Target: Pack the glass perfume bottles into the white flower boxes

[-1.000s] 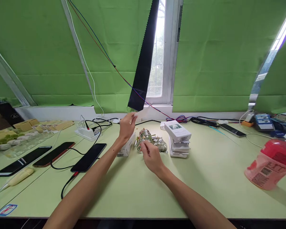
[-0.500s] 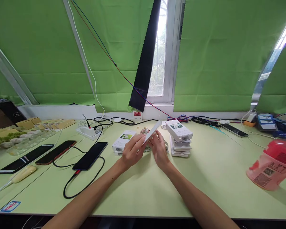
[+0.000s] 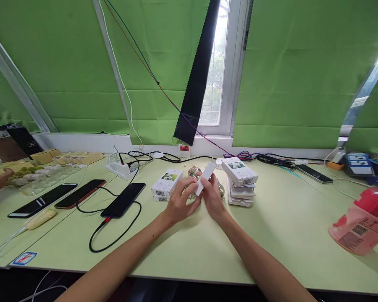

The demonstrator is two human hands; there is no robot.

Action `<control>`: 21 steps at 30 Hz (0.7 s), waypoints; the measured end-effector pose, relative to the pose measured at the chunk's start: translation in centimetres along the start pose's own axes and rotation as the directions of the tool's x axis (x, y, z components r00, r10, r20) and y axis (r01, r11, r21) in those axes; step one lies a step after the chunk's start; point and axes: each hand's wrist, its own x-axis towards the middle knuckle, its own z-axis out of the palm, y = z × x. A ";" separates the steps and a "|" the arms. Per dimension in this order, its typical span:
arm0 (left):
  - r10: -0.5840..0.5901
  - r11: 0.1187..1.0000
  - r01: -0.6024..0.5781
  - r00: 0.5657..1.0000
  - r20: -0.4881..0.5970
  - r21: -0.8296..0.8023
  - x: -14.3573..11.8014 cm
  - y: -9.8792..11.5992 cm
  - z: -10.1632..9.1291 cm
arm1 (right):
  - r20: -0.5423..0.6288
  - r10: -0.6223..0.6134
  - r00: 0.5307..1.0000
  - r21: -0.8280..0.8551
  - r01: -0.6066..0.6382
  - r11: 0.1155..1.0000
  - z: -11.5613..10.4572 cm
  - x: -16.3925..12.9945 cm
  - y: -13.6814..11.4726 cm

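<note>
Green desk (image 3: 182,247): left hand (image 3: 179,203) and right hand (image 3: 212,197) both pinch one flat white carton (image 3: 205,178). Three phones (image 3: 82,197) lie left; one box stack (image 3: 239,182) right.

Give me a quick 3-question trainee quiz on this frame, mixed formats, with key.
1. True or false: the left hand and right hand both grip the flat white carton.
2. Which phone has the black cable with the red plug? A) the black phone nearest the hands B) the red-edged phone C) the phone at far right
3. Fill in: the pink bottle at right is ____ (upright/tilted).

Key: 1 true; 2 A; 3 tilted.
</note>
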 end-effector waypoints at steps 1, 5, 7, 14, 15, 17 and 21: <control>-0.016 1.000 0.016 1.000 0.013 -0.011 0.0 0.0 0.0 | -0.016 0.005 1.000 -0.004 -0.005 1.000 0.0 0.0 0.0; -0.072 0.993 0.077 0.996 0.060 -0.095 -0.3 -0.1 -0.2 | -0.065 0.027 0.997 -0.010 -0.028 1.000 0.1 0.0 -0.3; -0.099 0.984 0.108 0.993 0.070 -0.143 -0.4 -0.2 -0.2 | -0.068 0.033 0.997 -0.002 -0.034 0.999 0.1 0.1 -0.4; -0.253 0.964 0.254 0.967 0.032 -0.078 -0.9 -0.5 -0.3 | -0.056 0.053 0.997 -0.055 -0.056 0.997 0.3 -0.1 -0.8; -0.279 0.957 0.280 0.960 0.023 -0.073 -0.9 -0.6 -0.3 | -0.047 0.041 0.998 -0.083 -0.045 0.996 0.3 -0.1 -0.8; -0.334 0.938 0.334 0.942 0.014 -0.090 -1.0 -0.7 -0.3 | -0.017 0.004 1.000 -0.137 -0.006 0.991 0.2 -0.2 -0.7; -0.434 0.889 0.435 0.900 0.038 -0.142 -1.2 -1.0 -0.3 | 0.064 -0.097 0.993 -0.278 0.111 0.954 0.1 -0.3 -0.2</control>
